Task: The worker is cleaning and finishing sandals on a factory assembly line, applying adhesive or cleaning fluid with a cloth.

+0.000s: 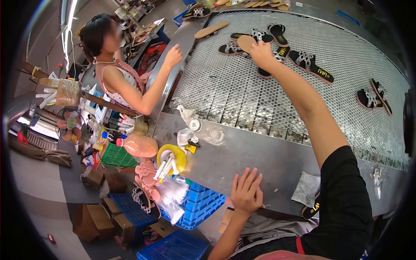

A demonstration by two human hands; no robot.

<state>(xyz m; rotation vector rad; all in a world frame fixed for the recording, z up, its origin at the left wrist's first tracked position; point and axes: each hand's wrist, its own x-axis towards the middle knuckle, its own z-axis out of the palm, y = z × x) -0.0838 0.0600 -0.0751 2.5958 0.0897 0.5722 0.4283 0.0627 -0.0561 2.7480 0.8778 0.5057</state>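
Several black sandals (318,69) lie around the tan sole (246,43).

One grey metal mesh-topped bench (234,86); over its mesh, two flat tan insoles (211,30) and, far right, two black silver-strapped sandals (366,99), the clustered others overlapping too much to count; one round yellow tub (181,161); one green plastic crate (118,157).

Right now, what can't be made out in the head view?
Head: one end of the flat tan sole, hidden behind the right hand.
Head: part of the black, yellow-lettered footwear item, hidden by the black sleeve.
Head: part of the lowest blue plastic crate, cut off by the bottom edge.
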